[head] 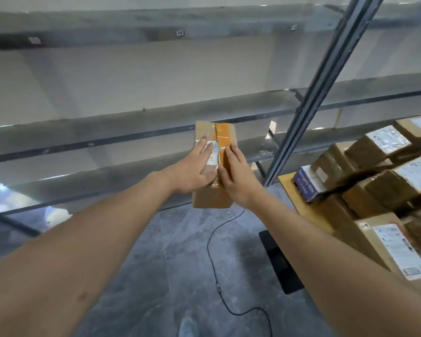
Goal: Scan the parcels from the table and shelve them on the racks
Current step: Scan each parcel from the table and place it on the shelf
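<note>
A small brown cardboard parcel [213,164], sealed down the middle with a strip of orange-brown tape and bearing a white label, is held out in front of the person at the level of the grey metal rack shelves [131,132]. Whether its far end touches a shelf edge cannot be told. The label is half covered by fingers and its print is too blurred to read.

The left hand [192,169] lies on top of the parcel with its fingers straight and spread over the label, thumb along the near edge. The right hand [236,176] lies beside it on the tape strip, fingers also laid flat and straight; neither hand curls around the box, and what supports the parcel from below is hidden.

The rack's shelves are smeared by motion, with a slanted grey metal upright [321,93] crossing in front. At the right, a wooden table [301,205] carries a stack of brown labelled cardboard boxes [384,176], cut off by the frame edge, with a blue-and-white carton [306,184] at the near end. A dark blurred streak crosses those boxes; what it is cannot be made out. A thin black cable [219,263] winds over the grey concrete floor [156,276], beside a flat black rectangular object [280,261].
</note>
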### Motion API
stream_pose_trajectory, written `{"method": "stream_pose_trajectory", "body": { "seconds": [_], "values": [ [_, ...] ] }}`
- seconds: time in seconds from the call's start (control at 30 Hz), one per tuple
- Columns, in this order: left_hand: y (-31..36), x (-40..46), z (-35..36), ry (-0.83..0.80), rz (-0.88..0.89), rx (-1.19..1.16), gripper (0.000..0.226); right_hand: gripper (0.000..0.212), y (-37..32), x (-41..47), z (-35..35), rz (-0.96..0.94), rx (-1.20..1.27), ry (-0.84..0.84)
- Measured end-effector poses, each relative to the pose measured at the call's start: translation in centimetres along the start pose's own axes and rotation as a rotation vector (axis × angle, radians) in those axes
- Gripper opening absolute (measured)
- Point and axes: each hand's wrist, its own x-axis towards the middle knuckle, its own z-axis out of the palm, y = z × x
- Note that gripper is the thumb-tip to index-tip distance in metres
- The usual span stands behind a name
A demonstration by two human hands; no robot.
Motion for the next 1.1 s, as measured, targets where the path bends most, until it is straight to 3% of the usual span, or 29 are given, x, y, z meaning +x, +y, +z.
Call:
{"method": "stream_pose_trajectory", "body": {
  "seconds": [0.2, 0.37, 0.5, 0.7, 0.87, 1.0, 1.1],
  "values": [
    [-5.8, 1.2, -0.3, 0.013, -0.041, -0.086, 0.096, 0.067, -0.7, 4.0, 3.7, 0.011, 0.031, 0.0],
    [-8.8, 2.7, 0.7, 0.142, -0.119, -0.219, 0.105, 0.07, 0.2, 7.2, 5.6, 0.022, 0.088, -0.007],
    [-10.9, 4.6, 2.1, 0.272, -0.197, -0.416, 0.083, 0.069, 2.2, 9.9, 7.1, 0.034, 0.159, -0.027],
    [-13.2, 9.1, 4.9, 0.12, -0.339, -0.763, 0.092, 0.068, 6.5, 14.1, 9.1, 0.04, 0.179, -0.067],
    [-14.5, 12.7, 7.2, 0.043, -0.448, -0.812, 0.097, 0.068, 10.6, 17.5, 10.1, 0.049, 0.199, -0.137],
    [-15.8, 15.2, 8.9, 0.064, -0.557, -0.873, 0.094, 0.067, 12.7, 20.2, 11.2, 0.053, 0.192, -0.171],
    [-16.7, 17.1, 10.0, 0.171, -0.62, -1.012, 0.092, 0.068, 13.7, 22.2, 12.4, 0.023, 0.162, -0.178]
  ]
}}
